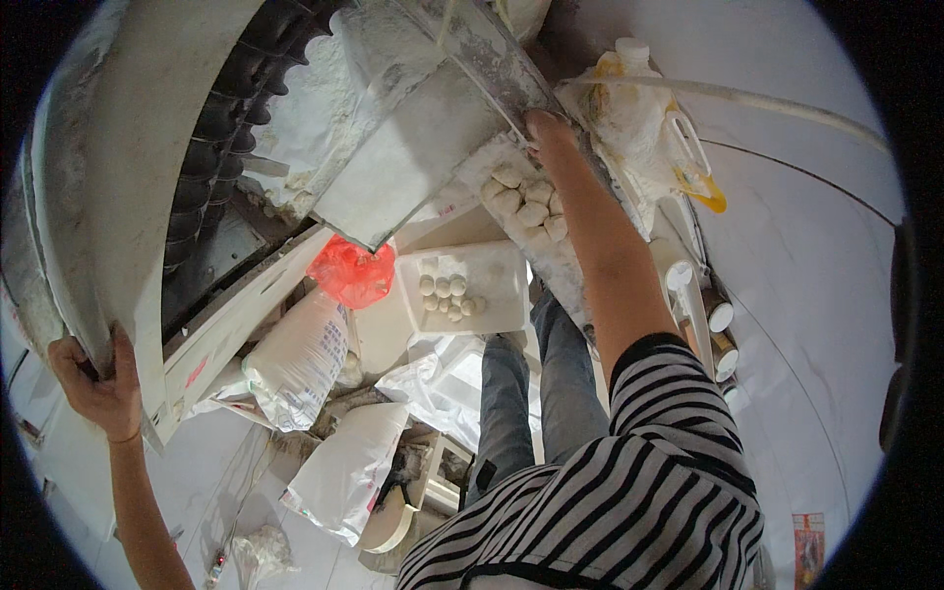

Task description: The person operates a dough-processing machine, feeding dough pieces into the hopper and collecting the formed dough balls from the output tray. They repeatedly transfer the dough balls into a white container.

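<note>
The cover (123, 177) is clamped at its edge by the left hand (96, 388). The right hand (547, 131) is positioned at the bar (482, 57); its finger state cannot be told.

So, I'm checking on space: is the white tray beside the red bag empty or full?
Partly filled: pale dough balls cluster in the white tray, with open space beside them.

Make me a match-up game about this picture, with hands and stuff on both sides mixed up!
Things:
1. Left hand
2. Right hand
3. White tray
4. Shirt

Clues:
A. Striped black and white
B. By the metal rail
C. Holding pale dough balls
D. At the edge of the big pale panel

Pairs: 1-D, 2-B, 3-C, 4-A
</note>
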Available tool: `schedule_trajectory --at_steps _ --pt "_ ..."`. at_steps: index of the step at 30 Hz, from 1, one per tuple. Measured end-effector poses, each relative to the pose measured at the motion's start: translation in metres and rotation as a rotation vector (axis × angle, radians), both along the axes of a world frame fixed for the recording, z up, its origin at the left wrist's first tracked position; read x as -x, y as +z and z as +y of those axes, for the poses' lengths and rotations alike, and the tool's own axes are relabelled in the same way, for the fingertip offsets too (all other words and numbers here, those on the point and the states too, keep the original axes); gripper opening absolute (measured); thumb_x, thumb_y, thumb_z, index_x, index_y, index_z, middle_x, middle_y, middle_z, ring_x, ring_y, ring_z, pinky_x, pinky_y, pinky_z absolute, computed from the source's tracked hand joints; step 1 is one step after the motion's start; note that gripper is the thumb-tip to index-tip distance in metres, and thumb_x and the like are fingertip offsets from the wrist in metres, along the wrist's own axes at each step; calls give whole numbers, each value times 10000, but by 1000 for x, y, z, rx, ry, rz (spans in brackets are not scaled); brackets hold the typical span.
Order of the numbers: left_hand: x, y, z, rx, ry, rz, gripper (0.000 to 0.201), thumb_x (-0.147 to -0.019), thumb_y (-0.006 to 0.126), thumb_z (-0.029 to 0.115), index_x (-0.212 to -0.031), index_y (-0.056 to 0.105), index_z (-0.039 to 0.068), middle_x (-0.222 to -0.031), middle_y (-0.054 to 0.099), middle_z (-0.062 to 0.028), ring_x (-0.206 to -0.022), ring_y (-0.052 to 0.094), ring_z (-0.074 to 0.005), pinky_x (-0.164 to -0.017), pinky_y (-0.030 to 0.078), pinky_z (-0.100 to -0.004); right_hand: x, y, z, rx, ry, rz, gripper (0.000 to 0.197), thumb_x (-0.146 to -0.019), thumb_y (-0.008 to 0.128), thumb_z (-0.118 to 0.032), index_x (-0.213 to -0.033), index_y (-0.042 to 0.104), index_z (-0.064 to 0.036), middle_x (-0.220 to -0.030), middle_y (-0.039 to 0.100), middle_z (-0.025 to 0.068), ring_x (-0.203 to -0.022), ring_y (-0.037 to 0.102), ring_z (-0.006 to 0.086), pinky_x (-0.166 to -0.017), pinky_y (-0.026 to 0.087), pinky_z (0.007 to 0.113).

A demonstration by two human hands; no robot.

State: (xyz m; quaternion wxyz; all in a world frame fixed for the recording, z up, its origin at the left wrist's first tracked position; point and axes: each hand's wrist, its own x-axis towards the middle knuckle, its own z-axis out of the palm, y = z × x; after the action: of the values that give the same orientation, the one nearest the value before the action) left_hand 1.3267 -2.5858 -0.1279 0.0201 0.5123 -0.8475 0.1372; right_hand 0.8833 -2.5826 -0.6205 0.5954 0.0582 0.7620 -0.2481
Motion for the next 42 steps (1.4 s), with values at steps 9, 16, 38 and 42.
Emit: schedule_trajectory --at_steps 9,16,38,42 --pt "1 -1 1 15 68 45 397 -749 767 125 -844 386 64 -795 299 -45 -717 354 -205 -679 331 -247 16 77 108 359 708 -210 360 -868 674 -254 -1173 630 -67 -1137 633 77 -1011 602 199 -895 471 307" --pt "5 -1 0 -8 14 76 401 -737 763 104 -833 376 61 -790 288 -53 -711 340 -209 -688 333 -266 17 -24 30 553 -147 -308 403 -961 556 -369 -1181 571 -33 -1058 608 104 -1013 595 224 -941 482 343" --pt "1 2 0 14 -5 -18 407 -774 776 166 -833 386 63 -780 306 -47 -704 357 -202 -652 328 -272 19 -26 8 604 -394 -545 209 -964 575 -273 -905 602 -75 -762 635 52 -695 624 185 -631 552 341" --pt "1 0 0 25 -3 -20 408 -784 773 178 -833 385 63 -783 311 -48 -705 356 -205 -649 328 -278 21 -40 14 541 -333 -401 192 -962 567 -185 -1110 594 -66 -856 649 66 -748 641 196 -646 555 338"
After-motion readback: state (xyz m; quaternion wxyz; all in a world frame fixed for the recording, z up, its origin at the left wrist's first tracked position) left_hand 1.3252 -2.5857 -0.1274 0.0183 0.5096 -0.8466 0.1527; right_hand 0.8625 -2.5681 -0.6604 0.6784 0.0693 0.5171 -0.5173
